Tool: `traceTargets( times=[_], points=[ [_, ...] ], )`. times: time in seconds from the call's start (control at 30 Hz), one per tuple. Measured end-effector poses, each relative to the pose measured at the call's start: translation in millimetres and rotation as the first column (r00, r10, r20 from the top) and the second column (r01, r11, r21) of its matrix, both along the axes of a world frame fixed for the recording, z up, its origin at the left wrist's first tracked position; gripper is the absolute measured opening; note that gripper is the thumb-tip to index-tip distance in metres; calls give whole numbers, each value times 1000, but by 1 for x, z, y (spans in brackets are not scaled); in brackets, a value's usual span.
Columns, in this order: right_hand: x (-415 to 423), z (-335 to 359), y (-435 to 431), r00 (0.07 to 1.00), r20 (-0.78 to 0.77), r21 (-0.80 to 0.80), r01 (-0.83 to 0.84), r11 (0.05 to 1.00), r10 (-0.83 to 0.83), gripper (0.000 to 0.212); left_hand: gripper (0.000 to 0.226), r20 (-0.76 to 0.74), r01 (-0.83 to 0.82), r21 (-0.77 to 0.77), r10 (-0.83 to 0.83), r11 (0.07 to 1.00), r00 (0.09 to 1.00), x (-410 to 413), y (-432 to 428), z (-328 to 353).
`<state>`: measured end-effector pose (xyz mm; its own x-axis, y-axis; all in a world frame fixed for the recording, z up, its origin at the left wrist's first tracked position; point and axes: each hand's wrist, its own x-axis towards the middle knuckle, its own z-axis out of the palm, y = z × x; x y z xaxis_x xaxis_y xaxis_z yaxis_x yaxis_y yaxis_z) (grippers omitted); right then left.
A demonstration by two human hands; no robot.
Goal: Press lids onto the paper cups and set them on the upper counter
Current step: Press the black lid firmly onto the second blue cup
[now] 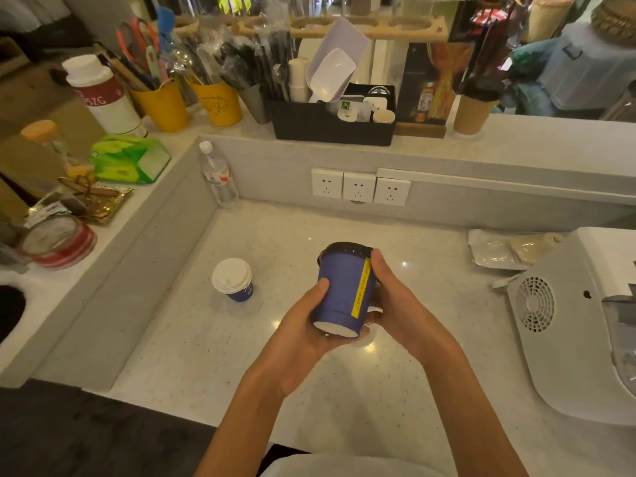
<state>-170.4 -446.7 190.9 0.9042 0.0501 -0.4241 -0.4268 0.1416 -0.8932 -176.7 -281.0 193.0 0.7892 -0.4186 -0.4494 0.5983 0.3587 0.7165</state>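
Both hands hold a blue paper cup in the air above the lower counter, tilted so that its pale base faces the camera and its top points away. A black lid sits on the cup's rim, and a yellow strip runs down the cup's side. The left hand cradles the cup from below and from the left, its thumb pressed on the blue wall and its fingers closed under the base. The right hand wraps the cup's right side, with the thumb reaching up to touch the edge of the black lid; its other fingers are hidden behind the cup, so how they lie cannot be told. To the left of the hands, well apart from them, a small blue cup with a white lid stands upright on the lower counter. On the upper counter, at the back right, a brown paper cup with a dark lid stands upright beside a black organizer box. A clear water bottle stands in the lower counter's back-left corner, and a white appliance with a round vent fills the right edge.
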Motion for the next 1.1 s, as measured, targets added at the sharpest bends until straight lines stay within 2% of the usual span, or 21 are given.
traceTargets(
  times=[0.07, 0.1, 0.17, 0.23, 0.3, 0.37, 0.43, 0.5, 0.53, 0.6, 0.67, 0.77, 0.9, 1.1],
  points=[
    [1, 1, 11, 999, 2, -134, 52, 990, -52, 75, 54, 164, -77, 224, 40, 972, 986, 0, 3, -2],
    [1, 1, 17, 997, 10, -157, 74, 985, -73, 77, 58, 241, -133, 356, 47, 925, 969, -1, 4, -3],
    [-3, 0, 29, 997, 46, -112, 68, 991, -63, 77, 69, 376, -173, 488, -27, 856, 926, -5, 9, -5],
    [-5, -4, 40, 992, 89, -41, 97, 994, -93, 75, 70, 453, -167, 474, -76, 865, 888, -9, 14, -9],
    [-4, -6, 46, 985, 82, 43, 147, 988, -150, 67, 64, 455, -215, 403, 10, 890, 891, -12, 21, -5],
    [0, -5, 51, 985, 22, 189, 166, 968, -173, 54, 64, 360, -226, 349, 92, 909, 929, -9, 31, -3],
    [3, -3, 58, 989, -15, 293, 144, 945, -146, 49, 64, 203, -149, 274, 94, 950, 975, -4, 40, 0],
    [7, -4, 69, 995, 19, 231, 92, 969, -99, 50, 55, 118, -123, 171, 104, 978, 988, 2, 49, 3],
    [9, -5, 76, 996, 36, 139, 80, 987, -85, 50, 54, 118, -138, 165, 120, 977, 986, 4, 52, 3],
    [15, -5, 89, 996, 43, -42, 84, 996, -82, 50, 59, 210, -172, 282, 115, 944, 971, 6, 58, 4],
    [18, -6, 102, 994, 49, -57, 103, 993, -100, 55, 68, 333, -200, 440, 48, 875, 942, 11, 65, 3],
    [21, -6, 119, 989, -4, 45, 147, 988, -147, 50, 69, 408, -177, 445, -23, 878, 913, 19, 81, -1],
    [27, -4, 130, 955, -211, 268, 260, 927, -207, 49, 63, 358, -131, 406, -26, 905, 933, 36, 103, 3],
    [38, -7, 155, 914, -245, 307, 390, 868, -324, 50, 61, 328, -34, 429, -120, 903, 937, 63, 124, 4]
  ],
)
